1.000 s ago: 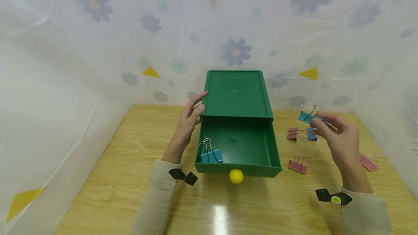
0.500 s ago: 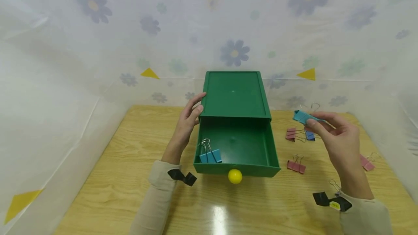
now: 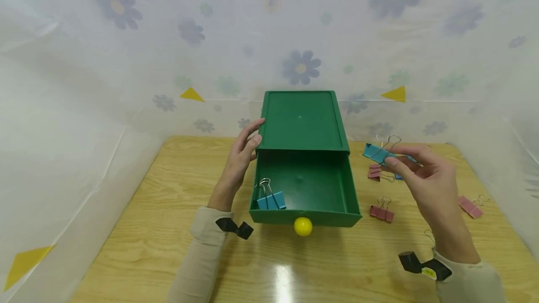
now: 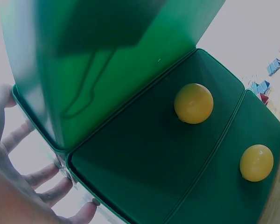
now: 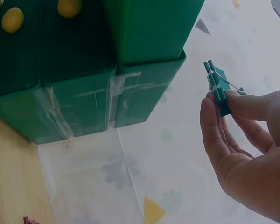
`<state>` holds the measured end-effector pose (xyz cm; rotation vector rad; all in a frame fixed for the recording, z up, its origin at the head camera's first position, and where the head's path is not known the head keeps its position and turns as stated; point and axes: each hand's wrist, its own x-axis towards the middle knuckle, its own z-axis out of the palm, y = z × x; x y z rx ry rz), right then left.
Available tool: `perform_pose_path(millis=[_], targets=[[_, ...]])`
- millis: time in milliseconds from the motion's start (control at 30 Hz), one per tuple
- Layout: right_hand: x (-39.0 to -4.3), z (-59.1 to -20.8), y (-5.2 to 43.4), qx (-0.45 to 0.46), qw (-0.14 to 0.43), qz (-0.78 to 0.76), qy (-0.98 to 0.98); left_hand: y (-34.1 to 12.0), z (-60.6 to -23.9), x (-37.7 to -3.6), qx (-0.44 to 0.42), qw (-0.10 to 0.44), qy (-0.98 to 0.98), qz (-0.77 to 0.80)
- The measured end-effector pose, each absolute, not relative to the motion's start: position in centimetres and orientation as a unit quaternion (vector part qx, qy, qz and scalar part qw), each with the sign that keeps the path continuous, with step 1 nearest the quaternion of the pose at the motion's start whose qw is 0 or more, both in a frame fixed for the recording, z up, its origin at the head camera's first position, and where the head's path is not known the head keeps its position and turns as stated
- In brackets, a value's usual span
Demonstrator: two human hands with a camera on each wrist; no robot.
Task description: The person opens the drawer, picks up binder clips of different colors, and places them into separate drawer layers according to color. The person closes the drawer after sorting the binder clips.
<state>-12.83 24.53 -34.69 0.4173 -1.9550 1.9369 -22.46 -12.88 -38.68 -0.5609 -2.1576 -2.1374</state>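
In the head view a green drawer cabinet (image 3: 301, 120) stands with its top drawer (image 3: 311, 186) pulled out. A light-blue binder clip (image 3: 271, 201) lies in that drawer's front left corner, wire handles up. My left hand (image 3: 241, 160) rests against the cabinet's left side, fingers extended along it in the left wrist view. To the right, above the table, my right hand (image 3: 429, 179) pinches a light-blue binder clip (image 3: 376, 153) between thumb and fingers. More light blue shows behind those fingers. The right wrist view has this clip (image 5: 220, 91) edge-on at the fingertips.
Pink binder clips (image 3: 382, 213) lie on the wooden table (image 3: 168, 233) right of the cabinet, with a blue one (image 3: 399, 176) partly behind my right hand. The open drawer has a yellow knob (image 3: 303, 226). Two lower closed drawers show yellow knobs (image 4: 193, 103). Patterned sheeting (image 3: 236, 36) encloses the table.
My right hand has moved left toward the cabinet, carrying the light-blue binder clip, which has turned slightly. My left hand and the drawer have stayed in place.
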Motion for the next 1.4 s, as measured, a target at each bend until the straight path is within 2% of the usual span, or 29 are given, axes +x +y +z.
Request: perform_pose_path(millis=[433, 767, 1067, 1400], targets=[[-11.5, -34.4, 21.8, 0.194, 0.162, 0.691, -0.677, -12.7, -38.7, -22.5, -0.189, 0.022, -0.694, -0.694], [-11.2, -34.1, 20.5, 0.197, 0.155, 0.637, -0.729, -13.0, -38.8, -22.5, -0.187, 0.028, -0.693, -0.696], [-11.8, -32.7, 19.1, 0.247, 0.151, 0.570, -0.769, -13.1, -38.8, -22.6, -0.188, 0.030, -0.691, -0.697], [-12.5, -31.7, 17.0, 0.285, 0.109, 0.534, -0.789, -13.1, -38.6, -22.5, -0.195, 0.032, -0.688, -0.698]])
